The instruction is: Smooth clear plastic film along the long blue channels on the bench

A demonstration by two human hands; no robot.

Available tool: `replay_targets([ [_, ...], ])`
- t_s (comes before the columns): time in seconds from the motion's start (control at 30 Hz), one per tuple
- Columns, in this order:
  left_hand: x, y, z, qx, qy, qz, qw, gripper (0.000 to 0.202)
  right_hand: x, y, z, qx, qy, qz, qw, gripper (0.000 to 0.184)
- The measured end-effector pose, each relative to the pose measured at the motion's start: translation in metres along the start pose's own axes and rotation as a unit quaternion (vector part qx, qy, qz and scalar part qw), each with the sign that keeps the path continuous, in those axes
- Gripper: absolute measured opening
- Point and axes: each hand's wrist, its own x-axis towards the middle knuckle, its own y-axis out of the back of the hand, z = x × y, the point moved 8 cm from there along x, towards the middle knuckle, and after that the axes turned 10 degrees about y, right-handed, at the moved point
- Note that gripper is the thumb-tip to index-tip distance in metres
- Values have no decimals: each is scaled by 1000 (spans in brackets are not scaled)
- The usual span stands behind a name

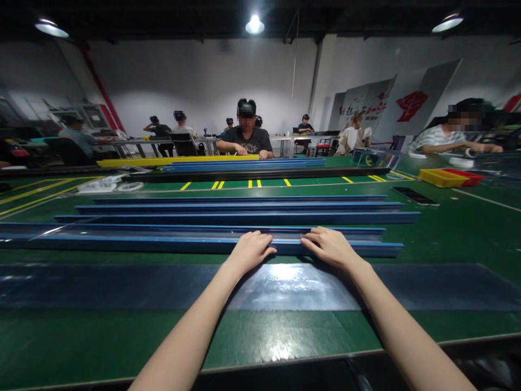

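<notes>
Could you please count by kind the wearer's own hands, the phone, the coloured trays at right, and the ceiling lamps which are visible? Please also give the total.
Hands (left hand, right hand): 2
Phone: 1
Trays (yellow tray, red tray): 2
Lamps: 3
Total: 8

A red fist emblem (412, 105) on a grey panel (411, 82), beside blurred, unreadable Chinese characters (363, 108).

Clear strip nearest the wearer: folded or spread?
Spread, as far as visible: the clear strip lies flat along the green table, no fold showing; left end out of frame.
</notes>
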Motion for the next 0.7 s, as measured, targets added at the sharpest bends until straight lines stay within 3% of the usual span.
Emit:
replay_targets([
  [0.3, -1, -2, -1, -3, -1, 1, 1000, 20, 3, -5, -3, 49, -1, -15, 999, 47],
  [0.7, 0, 4, -6, -54, 23, 17, 998, 20, -5, 5, 4, 109, -12, 53, 993, 26],
])
